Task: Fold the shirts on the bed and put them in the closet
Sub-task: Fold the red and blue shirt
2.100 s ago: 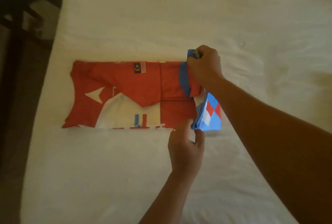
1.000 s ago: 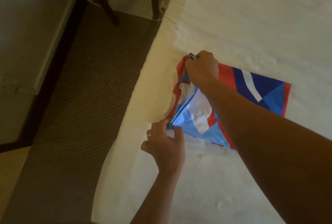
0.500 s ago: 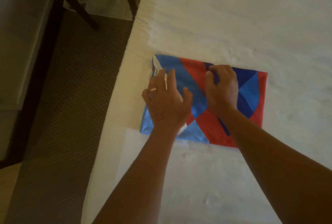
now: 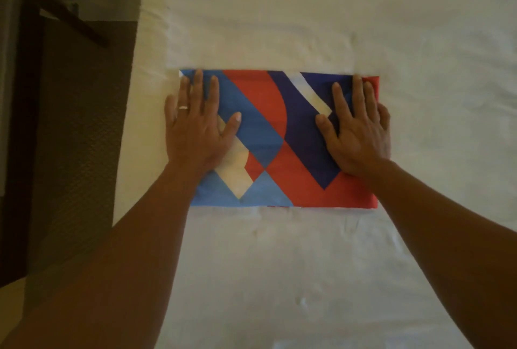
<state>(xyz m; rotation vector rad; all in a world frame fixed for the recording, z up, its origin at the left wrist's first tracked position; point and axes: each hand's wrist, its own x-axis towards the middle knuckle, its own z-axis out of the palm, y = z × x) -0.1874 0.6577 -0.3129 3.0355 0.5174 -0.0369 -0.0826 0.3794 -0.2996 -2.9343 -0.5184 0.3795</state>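
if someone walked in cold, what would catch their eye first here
The folded shirt, a bright rectangle of red, blue and white shapes, lies mid-frame on the white bed near its left edge. The left hand, a ring on one finger, and the right hand press flat on its two ends. Dark chair legs stand on the floor at upper left.

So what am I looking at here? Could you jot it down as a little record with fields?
item: folded shirt, a flat rectangle patterned in red, blue and white
surface: white bed
left hand: flat on the shirt's left end, fingers straight, ring on one finger
right hand: flat on the shirt's right end
beside the bed: brown carpet, dark wooden furniture legs
closet: not in view
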